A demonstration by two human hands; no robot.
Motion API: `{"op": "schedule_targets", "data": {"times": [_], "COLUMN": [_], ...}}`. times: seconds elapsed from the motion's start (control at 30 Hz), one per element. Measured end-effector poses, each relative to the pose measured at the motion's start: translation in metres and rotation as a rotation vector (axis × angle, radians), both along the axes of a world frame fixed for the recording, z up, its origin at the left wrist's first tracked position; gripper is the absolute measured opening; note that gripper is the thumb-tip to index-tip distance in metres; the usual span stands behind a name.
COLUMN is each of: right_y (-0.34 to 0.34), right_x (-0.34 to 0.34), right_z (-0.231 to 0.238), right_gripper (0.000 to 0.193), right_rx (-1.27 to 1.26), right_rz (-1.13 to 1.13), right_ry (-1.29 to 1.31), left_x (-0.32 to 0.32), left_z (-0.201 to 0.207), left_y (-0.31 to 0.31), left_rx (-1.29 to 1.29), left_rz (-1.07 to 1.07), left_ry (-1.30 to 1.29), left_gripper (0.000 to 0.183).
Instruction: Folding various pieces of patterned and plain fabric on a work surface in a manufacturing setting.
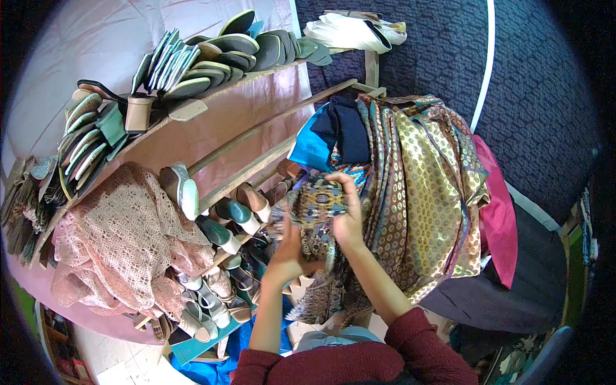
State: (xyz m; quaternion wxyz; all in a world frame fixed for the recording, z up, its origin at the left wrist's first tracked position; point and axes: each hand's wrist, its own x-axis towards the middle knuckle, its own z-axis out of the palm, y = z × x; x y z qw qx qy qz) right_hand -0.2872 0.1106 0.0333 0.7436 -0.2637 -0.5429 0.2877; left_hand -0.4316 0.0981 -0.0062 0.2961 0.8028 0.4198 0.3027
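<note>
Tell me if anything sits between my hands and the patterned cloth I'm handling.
Nothing visible does. The left hand and right hand both grip the patterned cloth directly, held above the shoes on the rack, beside the draped gold fabric.

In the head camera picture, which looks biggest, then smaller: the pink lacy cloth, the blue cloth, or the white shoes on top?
1. Pink lacy cloth, largest.
2. Blue cloth.
3. White shoes, close to the blue cloth and farther away, so unsure.
</note>
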Motion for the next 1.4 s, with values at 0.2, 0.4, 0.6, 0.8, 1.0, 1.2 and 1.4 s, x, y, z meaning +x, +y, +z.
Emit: {"op": "schedule_targets", "data": {"times": [0.2, 0.4, 0.6, 0.8, 1.0, 1.2, 1.4], "right_y": [-0.017, 0.006, 0.092, 0.21, 0.328, 0.371, 0.408], "right_x": [-0.016, -0.002, 0.02, 0.082, 0.149, 0.167, 0.217], "right_z": [-0.011, -0.068, -0.006, 0.054, 0.107, 0.111, 0.088], "right_gripper": [0.077, 0.104, 0.073, 0.034, 0.021, 0.034, 0.048], "right_rx": [0.142, 0.042, 0.083, -0.118, -0.292, -0.26, -0.415], "right_rz": [-0.114, -0.254, -0.388, -0.227, 0.076, -0.078, -0.699], "right_ry": [-0.611, -0.694, -0.461, 0.285, 0.612, 0.09, -0.515], "left_x": [-0.001, 0.022, 0.057, 0.089, 0.141, 0.125, 0.175], "left_z": [-0.037, 0.021, 0.085, 0.094, 0.068, 0.061, 0.073], "left_y": [0.089, 0.117, 0.118, 0.134, 0.194, 0.294, 0.342], "left_rx": [0.003, 0.2, 0.413, 0.579, 0.795, 0.752, 0.654], "left_rz": [0.186, 0.635, 0.141, 0.104, 0.202, 0.231, 0.315], "left_ry": [-0.891, -0.757, -0.208, 0.065, 0.265, 0.132, 0.348], "left_gripper": [0.05, 0.066, 0.046, 0.095, 0.067, 0.057, 0.06]}}
